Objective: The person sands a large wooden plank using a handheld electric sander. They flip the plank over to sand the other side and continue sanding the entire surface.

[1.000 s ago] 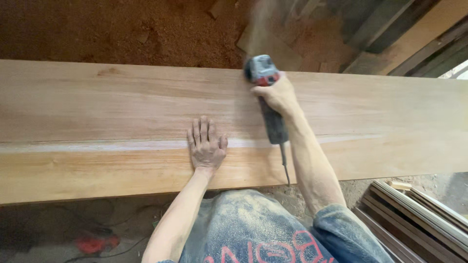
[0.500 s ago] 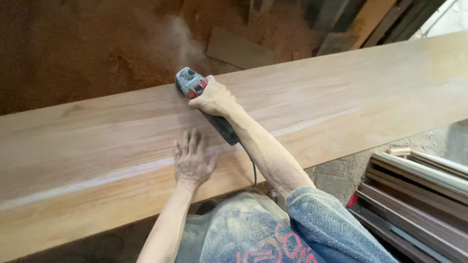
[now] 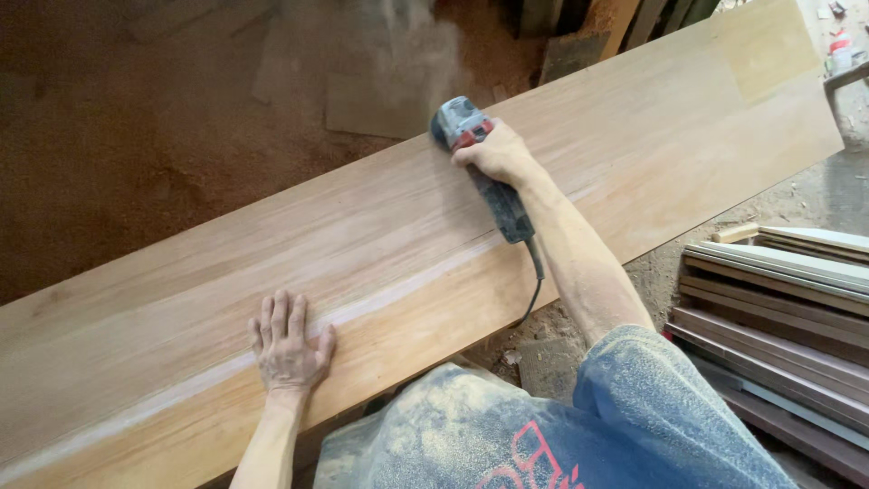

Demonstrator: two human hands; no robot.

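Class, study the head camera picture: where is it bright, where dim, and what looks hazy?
Head view: daylight washes out the far right plank end; the sawdust floor at left is dim; a dust plume hazes above the sander gripped by the right hand; left hand sharp.

**Almost nothing packaged or printed in view**

No signs and no screens show anywhere in the scene. The only thing that looks like a package is a small container (image 3: 843, 52) at the far upper right corner, standing on the ground beyond the end of the long wooden surface (image 3: 634, 136). It is whitish with a touch of red near its top; it is too small and blurred to tell its exact shape or whether it carries a label. No stickers or labels are visible on the surface itself.
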